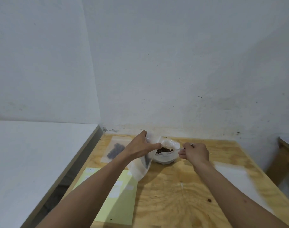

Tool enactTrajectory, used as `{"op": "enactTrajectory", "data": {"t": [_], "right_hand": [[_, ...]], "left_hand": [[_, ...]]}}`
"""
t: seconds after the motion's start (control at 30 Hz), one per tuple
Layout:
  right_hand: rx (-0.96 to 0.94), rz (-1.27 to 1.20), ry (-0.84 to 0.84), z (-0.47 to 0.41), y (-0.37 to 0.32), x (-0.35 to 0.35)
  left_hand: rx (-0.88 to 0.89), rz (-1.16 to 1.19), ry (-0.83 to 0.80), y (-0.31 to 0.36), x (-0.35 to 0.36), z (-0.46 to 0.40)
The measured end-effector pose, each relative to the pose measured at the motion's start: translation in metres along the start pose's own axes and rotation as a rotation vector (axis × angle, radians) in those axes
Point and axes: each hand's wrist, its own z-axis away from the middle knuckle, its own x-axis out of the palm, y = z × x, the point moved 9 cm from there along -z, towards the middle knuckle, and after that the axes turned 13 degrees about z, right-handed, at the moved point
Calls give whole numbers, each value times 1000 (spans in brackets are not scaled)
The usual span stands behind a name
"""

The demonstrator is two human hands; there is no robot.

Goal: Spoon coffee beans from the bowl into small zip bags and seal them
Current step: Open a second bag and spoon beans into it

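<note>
**Spooning coffee beans over the bowl, bag held open**

Head view: nearest the viewer, two bare forearms reach forward over a plywood table (173, 195), the left one crossing a pale yellow sheet (119, 203) that lies near and to the left of the bowl. The white bowl (165, 159) sits toward the table's far edge, dark coffee beans (164, 150) showing at its top.

The left hand (140, 145) pinches the upper edge of a small clear zip bag (140, 167), thumb and fingers curled round the plastic; the bag hangs just left of the bowl, touching its rim. The right hand (195, 153), just right of the bowl, is curled round a thin spoon handle (181, 149) pointing in toward the beans; the spoon's tip is too small to make out. A filled bag (115, 149) lies flat to the left of the bowl.

Risks, as I judge them: the limp bag mouth could sag shut, so beans spill onto the table; a nudge from the bag could shift the bowl. One stray bean (209, 200) already lies on the wood, nearer the viewer than the bowl.
</note>
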Motion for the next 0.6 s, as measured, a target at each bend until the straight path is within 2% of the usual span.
{"op": "enactTrajectory", "data": {"t": [0.1, 0.23, 0.6], "right_hand": [[68, -97, -14, -7, 5, -1], [51, -151, 18, -9, -6, -21], [-191, -234, 46, -1, -76, -63]], "left_hand": [[-4, 9, 0, -3, -3, 0], [4, 26, 14, -5, -9, -1], [38, 31, -1, 8, 1, 1]]}}
